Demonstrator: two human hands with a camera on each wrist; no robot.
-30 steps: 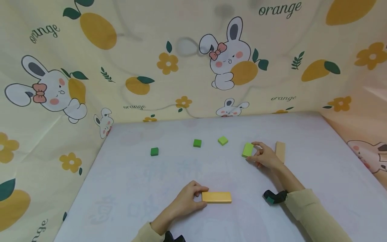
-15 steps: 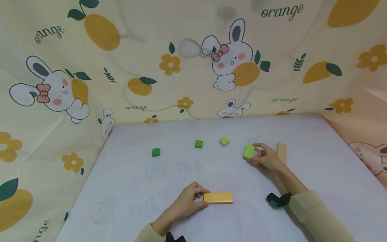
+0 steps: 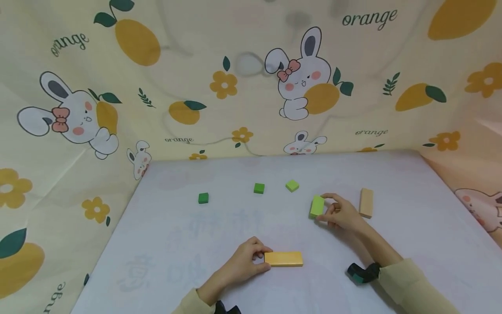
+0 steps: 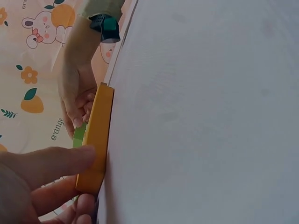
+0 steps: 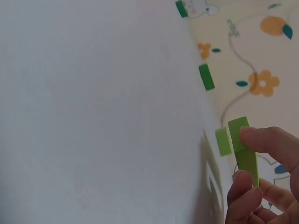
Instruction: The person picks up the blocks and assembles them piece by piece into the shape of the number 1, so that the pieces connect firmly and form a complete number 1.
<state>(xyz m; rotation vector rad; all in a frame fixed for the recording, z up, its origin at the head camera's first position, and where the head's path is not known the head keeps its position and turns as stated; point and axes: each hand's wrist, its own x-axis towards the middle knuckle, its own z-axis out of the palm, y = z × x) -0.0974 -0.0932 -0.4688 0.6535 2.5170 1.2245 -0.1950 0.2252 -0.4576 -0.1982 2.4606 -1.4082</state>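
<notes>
My left hand [image 3: 245,261] pinches the left end of a long yellow block [image 3: 284,259] that lies flat on the white table. In the left wrist view the thumb and fingers press on the near end of this yellow block [image 4: 97,135]. Farther back and to the right, my right hand [image 3: 342,213] pinches a light green rectangular block [image 3: 317,207] between thumb and fingers. The right wrist view shows that light green block [image 5: 244,151] tilted in the fingers; it looks raised off the table.
A plain wooden block [image 3: 366,203] lies right of my right hand. Toward the back sit a small lime block [image 3: 292,186], a small green block [image 3: 259,188] and a darker green block [image 3: 203,198]. A printed cloth [image 3: 219,56] hangs behind the white table [image 3: 164,244].
My right hand has moved toward me and slightly left with the light green block, leaving more of the wooden block showing. The left hand stays on the yellow block.
</notes>
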